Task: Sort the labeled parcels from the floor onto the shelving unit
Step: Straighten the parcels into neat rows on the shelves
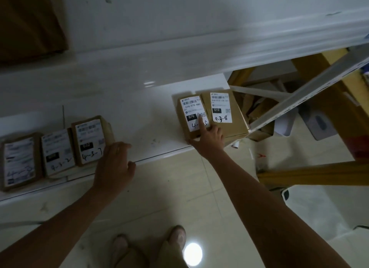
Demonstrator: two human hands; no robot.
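Five brown labeled parcels lie on a white shelf board [143, 112]. At the left sit three in a row: one marked 4-3-7 [90, 141], one marked 4-3-2 [58, 153] and one at the far left [19, 162]. My left hand [114, 165] rests against the right side of the 4-3-7 parcel. At the right, the parcel coded 070 [191, 116] lies touching the parcel marked 4-3-8 [224, 113]. My right hand [208, 137] grips the near end of the 070 parcel, forefinger laid on its label.
A white perforated shelf upright [311, 92] slants down at the right, with yellow beams [313, 176] and scrap cardboard [257, 110] behind it. A large brown box [30, 22] sits on the upper shelf at top left. My feet [175, 239] stand on the tiled floor.
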